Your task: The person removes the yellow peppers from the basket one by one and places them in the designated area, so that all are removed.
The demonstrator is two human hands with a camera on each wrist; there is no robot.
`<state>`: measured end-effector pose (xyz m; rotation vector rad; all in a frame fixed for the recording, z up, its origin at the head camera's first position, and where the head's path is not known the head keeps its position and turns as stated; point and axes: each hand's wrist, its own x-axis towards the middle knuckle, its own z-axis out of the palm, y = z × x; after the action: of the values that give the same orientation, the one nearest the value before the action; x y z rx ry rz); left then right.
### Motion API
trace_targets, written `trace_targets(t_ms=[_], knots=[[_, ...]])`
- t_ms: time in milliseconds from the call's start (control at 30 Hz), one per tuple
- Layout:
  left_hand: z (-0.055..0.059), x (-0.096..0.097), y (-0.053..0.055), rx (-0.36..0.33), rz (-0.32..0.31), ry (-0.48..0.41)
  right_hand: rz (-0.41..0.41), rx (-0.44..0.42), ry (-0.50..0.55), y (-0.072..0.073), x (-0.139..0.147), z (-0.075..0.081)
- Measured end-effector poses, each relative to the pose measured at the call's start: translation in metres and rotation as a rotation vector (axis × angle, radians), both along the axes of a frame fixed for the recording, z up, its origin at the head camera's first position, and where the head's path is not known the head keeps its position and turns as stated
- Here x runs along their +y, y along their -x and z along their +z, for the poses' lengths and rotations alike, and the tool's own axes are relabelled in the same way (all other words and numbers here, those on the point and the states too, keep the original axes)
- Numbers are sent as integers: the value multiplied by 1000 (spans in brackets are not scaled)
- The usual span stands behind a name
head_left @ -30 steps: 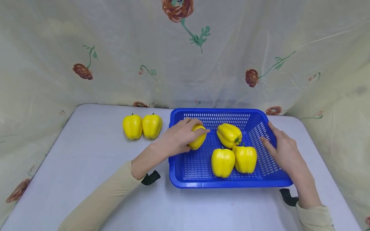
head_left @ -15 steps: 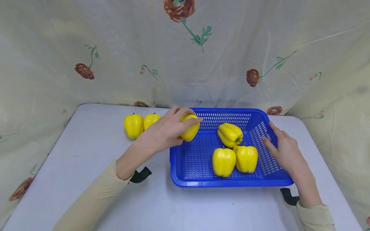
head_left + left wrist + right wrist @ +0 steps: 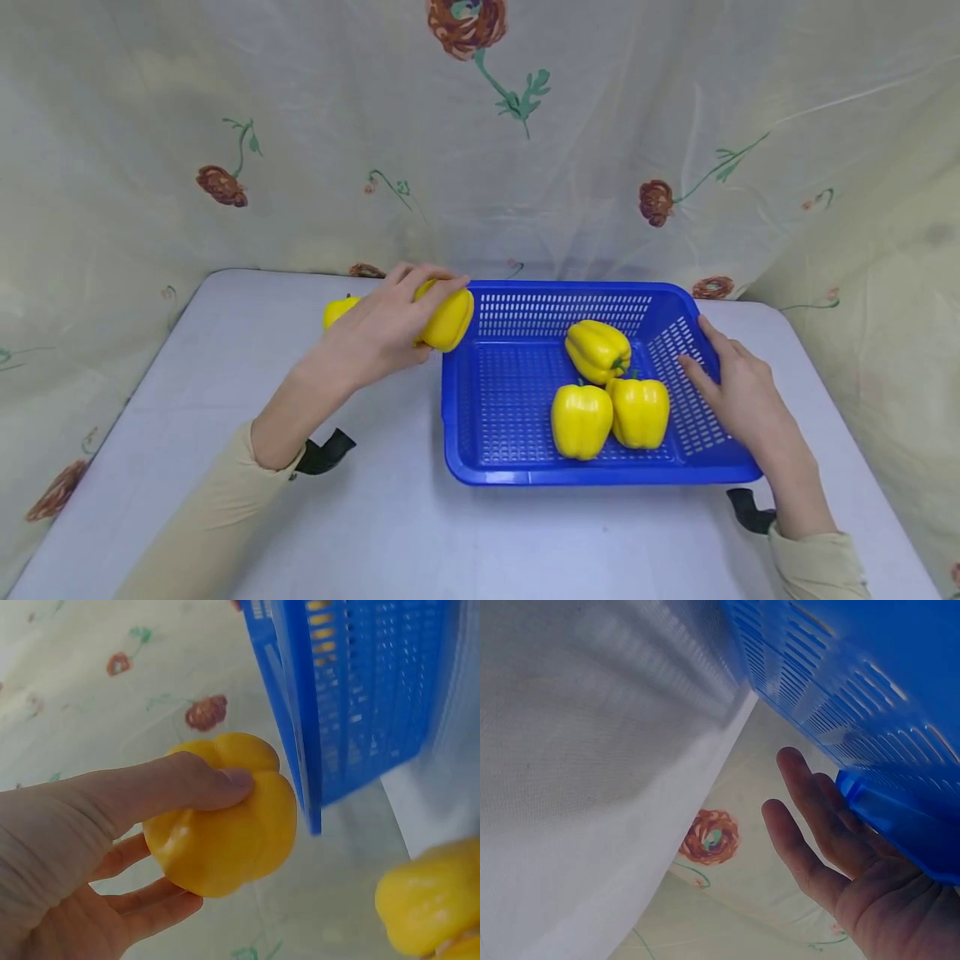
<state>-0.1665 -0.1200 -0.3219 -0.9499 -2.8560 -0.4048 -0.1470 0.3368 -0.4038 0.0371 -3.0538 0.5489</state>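
Observation:
My left hand (image 3: 382,329) grips a yellow bell pepper (image 3: 452,318), held up by the left rim of the blue basket (image 3: 600,477). In the left wrist view the thumb presses across this pepper (image 3: 240,847), with other fingers beneath it. Three more yellow bell peppers, an upper one (image 3: 596,350), a lower left one (image 3: 581,422) and a lower right one (image 3: 640,414), lie in the basket. At the basket's right rim, my right hand (image 3: 750,400) has its thumb over the inside and its fingers, nearly straight, along the outside.
Behind my left hand another yellow pepper (image 3: 340,310) partly shows on the white table (image 3: 525,542); the one beside it is hidden in the head view. A floral curtain (image 3: 315,125) hangs around the table's back and sides. Black straps (image 3: 326,452) sit at both wrists.
My left hand has lifted the pepper out of the basket and carried it left over the rim, now covering much of the pair on the table. The right hand has stayed put.

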Motion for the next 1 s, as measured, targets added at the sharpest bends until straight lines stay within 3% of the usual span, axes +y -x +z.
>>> trace_targets(t_ms=[300,633,1000], knots=[[2,-31,5,-50,122,-22,7,11,-11,-1,1,2],[-1,-75,7,-72,198,-69,14,9,-1,0,1,1],[-17,-110,4,-89,289,-78,6,10,1,0,0,-1]])
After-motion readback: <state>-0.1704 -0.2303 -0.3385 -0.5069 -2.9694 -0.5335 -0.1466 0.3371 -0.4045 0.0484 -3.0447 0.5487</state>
